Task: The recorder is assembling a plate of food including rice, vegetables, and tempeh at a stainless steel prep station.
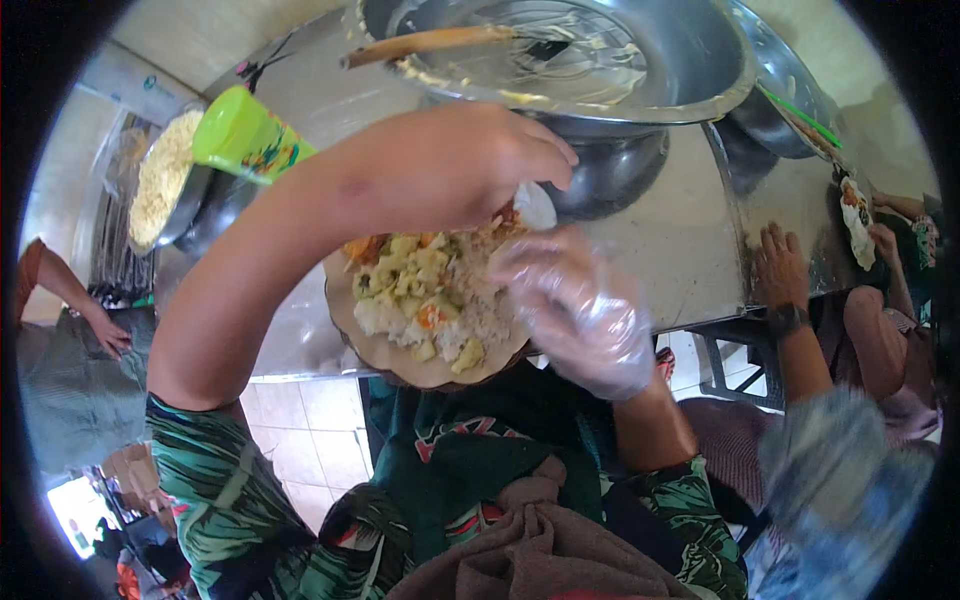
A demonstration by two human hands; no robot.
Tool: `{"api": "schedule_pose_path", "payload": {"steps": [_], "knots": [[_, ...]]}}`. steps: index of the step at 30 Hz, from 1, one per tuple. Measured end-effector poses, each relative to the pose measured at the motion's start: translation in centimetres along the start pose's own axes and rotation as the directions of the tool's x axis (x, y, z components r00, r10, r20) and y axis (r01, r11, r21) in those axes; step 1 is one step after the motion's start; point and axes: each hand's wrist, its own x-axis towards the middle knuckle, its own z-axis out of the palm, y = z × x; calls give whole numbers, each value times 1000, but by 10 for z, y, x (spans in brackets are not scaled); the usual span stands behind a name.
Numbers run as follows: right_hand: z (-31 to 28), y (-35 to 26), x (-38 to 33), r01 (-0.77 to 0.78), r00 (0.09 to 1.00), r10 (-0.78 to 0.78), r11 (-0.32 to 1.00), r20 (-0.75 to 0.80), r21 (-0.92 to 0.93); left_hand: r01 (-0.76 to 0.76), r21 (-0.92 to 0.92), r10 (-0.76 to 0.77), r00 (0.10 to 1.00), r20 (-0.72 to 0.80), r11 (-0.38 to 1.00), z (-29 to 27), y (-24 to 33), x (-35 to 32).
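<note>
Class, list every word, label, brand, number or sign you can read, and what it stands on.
Dark green garment: red-and-white lettering, creased; not copied here.
White panel, upper left: teal mark, too small to read.
Green cup: coloured print, no legible words.
Co-worker's dark top: print, too small to read.

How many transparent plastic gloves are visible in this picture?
1. The transparent plastic glove is on the right hand, at the right edge of the plate. The left hand looks bare; another glove could be hidden elsewhere.
</note>
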Motion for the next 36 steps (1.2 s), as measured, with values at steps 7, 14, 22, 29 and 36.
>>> {"api": "schedule_pose_path", "payload": {"steps": [7,14,22,29,36], "knots": [[7,-22,23,-229,964,235,972,121,-60,128,-62,-142,897,-418,990,-22,34,-123],[46,-41,33,-161,955,228,936,191,-314,482,-390,-614,515,-599,785,39,56,-212],[70,-50,50,-81,975,130,961,177,-264,545,-389,-663,514,-545,743,86,64,-225],[67,-55,61,-32,970,100,956,222,-290,440,-490,-657,469,-590,753,92,66,-221],[7,-62,63,-394,911,410,898,47,-196,495,-657,-818,260,-513,569,95,68,-219]]}}
